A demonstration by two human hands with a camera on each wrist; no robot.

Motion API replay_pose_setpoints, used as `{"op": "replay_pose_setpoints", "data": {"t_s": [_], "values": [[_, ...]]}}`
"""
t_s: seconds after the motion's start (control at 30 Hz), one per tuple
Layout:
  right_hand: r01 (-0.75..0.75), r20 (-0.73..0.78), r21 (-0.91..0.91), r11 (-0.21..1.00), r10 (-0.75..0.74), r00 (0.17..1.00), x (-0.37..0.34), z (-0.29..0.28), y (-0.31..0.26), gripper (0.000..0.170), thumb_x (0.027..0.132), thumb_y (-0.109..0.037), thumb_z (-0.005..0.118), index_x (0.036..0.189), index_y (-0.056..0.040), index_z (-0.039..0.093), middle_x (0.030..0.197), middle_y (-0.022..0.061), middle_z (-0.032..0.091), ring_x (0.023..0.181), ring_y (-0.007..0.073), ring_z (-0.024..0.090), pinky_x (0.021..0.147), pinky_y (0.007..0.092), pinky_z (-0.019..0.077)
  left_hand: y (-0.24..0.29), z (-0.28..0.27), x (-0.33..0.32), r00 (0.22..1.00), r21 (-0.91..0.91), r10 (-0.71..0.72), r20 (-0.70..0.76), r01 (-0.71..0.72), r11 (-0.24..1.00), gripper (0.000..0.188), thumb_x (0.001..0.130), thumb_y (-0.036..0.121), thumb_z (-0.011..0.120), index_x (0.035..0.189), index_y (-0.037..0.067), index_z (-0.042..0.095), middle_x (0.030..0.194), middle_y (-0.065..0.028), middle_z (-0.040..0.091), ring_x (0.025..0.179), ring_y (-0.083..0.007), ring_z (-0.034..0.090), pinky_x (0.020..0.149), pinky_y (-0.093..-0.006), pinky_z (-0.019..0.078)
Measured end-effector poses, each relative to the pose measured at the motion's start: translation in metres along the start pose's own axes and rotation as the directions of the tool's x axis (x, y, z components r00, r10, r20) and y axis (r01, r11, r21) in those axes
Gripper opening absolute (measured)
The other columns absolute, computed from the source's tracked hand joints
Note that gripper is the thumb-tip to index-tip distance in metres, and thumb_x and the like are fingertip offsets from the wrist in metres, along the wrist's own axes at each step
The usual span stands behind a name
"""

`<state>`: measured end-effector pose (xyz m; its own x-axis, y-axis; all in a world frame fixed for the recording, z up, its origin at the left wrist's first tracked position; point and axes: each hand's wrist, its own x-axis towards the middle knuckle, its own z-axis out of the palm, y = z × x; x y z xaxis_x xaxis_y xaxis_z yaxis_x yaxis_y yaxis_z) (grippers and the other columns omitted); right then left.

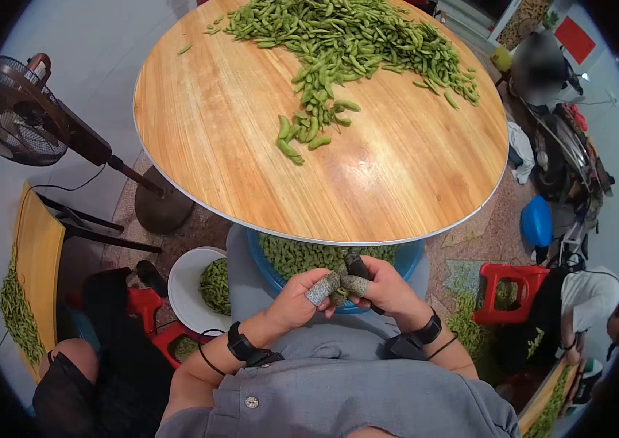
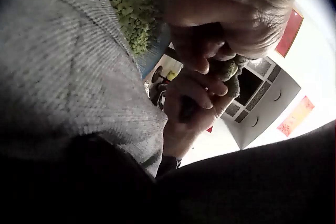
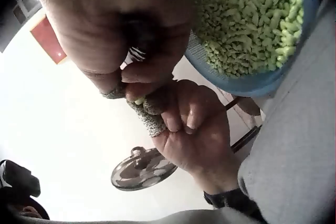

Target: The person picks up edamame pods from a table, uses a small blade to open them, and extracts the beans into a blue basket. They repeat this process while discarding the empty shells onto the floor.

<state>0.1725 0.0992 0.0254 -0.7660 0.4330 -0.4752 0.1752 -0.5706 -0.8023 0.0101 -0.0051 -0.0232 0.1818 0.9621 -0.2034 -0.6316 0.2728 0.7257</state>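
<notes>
Both hands meet over a blue basin [image 1: 254, 252] heaped with shelled green beans [image 3: 247, 19]. My left hand [image 1: 297, 299], its thumb covered in grey speckled wrap [image 3: 149, 121], pinches a small green pod [image 2: 231, 70] with its fingertips. My right hand [image 1: 395, 294] touches the same pod from the other side, and its thumb has a similar wrap [image 1: 355, 286]. Curled in the right palm is a dark, stick-like tool [image 1: 355, 264]; its working end is hidden by the fingers. A bit of pale green [image 3: 139, 100] shows between the fingertips.
A round wooden table [image 1: 214, 131] stands just ahead, with a large pile of pods [image 1: 353, 40] at its far side. A white bucket [image 1: 179, 281] of pods is at left, near a standing fan [image 1: 25, 109]. Red stools [image 1: 495, 303] and another person [image 1: 594, 296] are at right.
</notes>
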Motion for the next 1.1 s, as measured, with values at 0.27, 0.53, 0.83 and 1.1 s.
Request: {"op": "replay_pose_setpoints", "data": {"t_s": [0.27,0.53,0.83,1.1], "values": [[0.163,-0.029,-0.946,0.279,-0.576,0.817,0.02,0.003,0.028,0.022,0.074,-0.004,0.062,0.093,0.0016,0.052,0.083,0.0183,0.058,0.069,0.0346,0.056,0.061,0.0385,0.047,-0.008,-0.019,0.004,0.927,0.742,0.336,-0.166,-0.107,0.662,0.01,0.084,0.009,0.058,0.087,0.0,0.057,0.07,-0.0152,0.056,0.062,-0.027,0.057,0.057,-0.0367,0.0453],[0.117,0.003,-0.961,0.251,-0.414,0.91,0.015,0.023,-0.031,0.018,0.077,-0.009,0.064,0.09,-0.0011,0.055,0.084,0.0212,0.059,0.077,0.0395,0.059,0.065,0.0417,0.0479,0.022,-0.057,-0.048,0.766,0.934,0.57,-0.298,0.111,0.338,0.014,0.082,0.012,0.063,0.078,0.001,0.055,0.07,-0.0195,0.055,0.065,-0.037,0.056,0.057,-0.0413,0.0442],[0.245,0.077,-0.963,0.108,-0.766,0.638,0.143,0.029,-0.095,0.016,0.079,-0.012,0.062,0.086,-0.0007,0.053,0.08,0.022,0.059,0.077,0.0416,0.057,0.067,0.046,0.046,0.027,-0.1,-0.119,0.699,0.765,0.504,-0.507,0.635,-0.11,0.015,0.075,0.009,0.062,0.084,0.001,0.053,0.076,-0.0189,0.058,0.071,-0.0397,0.058,0.063,-0.048,0.0465],[0.108,-0.075,-0.974,0.201,-0.728,0.682,0.117,0.004,-0.078,0.018,0.079,-0.011,0.063,0.092,-0.0004,0.058,0.08,0.0225,0.061,0.073,0.0401,0.06,0.065,0.043,0.0475,0.051,-0.05,-0.057,0.803,0.974,0.559,-0.205,0.224,0.035,0.016,0.074,-0.001,0.058,0.088,0.002,0.052,0.079,-0.0196,0.056,0.077,-0.0403,0.056,0.066,-0.0467,0.0448]]}}
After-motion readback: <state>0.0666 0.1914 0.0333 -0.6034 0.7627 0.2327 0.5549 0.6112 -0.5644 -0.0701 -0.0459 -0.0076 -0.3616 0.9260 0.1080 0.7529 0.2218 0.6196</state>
